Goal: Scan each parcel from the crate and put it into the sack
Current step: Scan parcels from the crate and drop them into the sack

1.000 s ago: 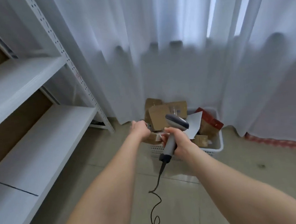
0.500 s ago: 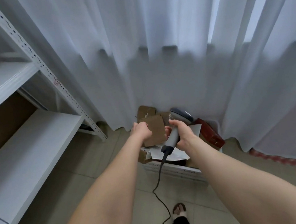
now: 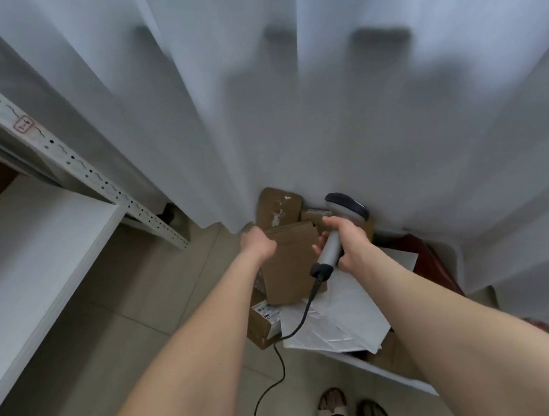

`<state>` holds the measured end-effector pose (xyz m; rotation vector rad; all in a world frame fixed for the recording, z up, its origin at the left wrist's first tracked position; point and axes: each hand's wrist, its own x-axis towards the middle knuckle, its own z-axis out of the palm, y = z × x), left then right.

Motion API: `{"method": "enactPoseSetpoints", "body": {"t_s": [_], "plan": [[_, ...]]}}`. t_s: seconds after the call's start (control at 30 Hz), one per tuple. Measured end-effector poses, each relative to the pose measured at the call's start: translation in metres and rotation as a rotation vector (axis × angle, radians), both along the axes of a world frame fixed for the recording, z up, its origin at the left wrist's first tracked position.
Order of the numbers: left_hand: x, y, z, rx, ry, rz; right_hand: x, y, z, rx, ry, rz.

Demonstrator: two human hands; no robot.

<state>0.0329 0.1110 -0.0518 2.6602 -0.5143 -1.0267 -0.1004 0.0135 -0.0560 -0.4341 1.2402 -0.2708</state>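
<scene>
My left hand grips the upper left corner of a flat brown cardboard parcel and holds it up over the crate. My right hand is closed around the handle of a grey corded scanner, whose dark head points away toward the curtain; its fingertips touch the parcel's right edge. Below lies the white crate with more parcels: a white mailer, a labelled brown box, another brown box at the back and a red parcel. No sack is in view.
A white metal shelving unit with a perforated upright stands on the left. White curtains hang right behind the crate. The scanner cable trails down across the tiled floor. My feet in sandals stand at the bottom.
The view has closed in on the crate and tilted down. My left hand has lifted the flat brown parcel higher, and my right hand has brought the scanner up beside it.
</scene>
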Motion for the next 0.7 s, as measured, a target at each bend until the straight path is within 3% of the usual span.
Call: {"method": "enactPoseSetpoints", "body": {"t_s": [0.4, 0.53, 0.7], "plan": [[0.054, -0.031, -0.156, -0.173, 0.182, 0.495, 0.062, -0.064, -0.151, -0.06, 0.162, 0.241], [0.055, -0.034, -0.165, -0.238, 0.255, 0.546, 0.066, -0.064, -0.155, -0.033, 0.096, 0.294], [0.044, -0.027, -0.127, -0.261, 0.362, 0.682, 0.05, -0.059, -0.125, -0.01, 0.096, 0.245]]}}
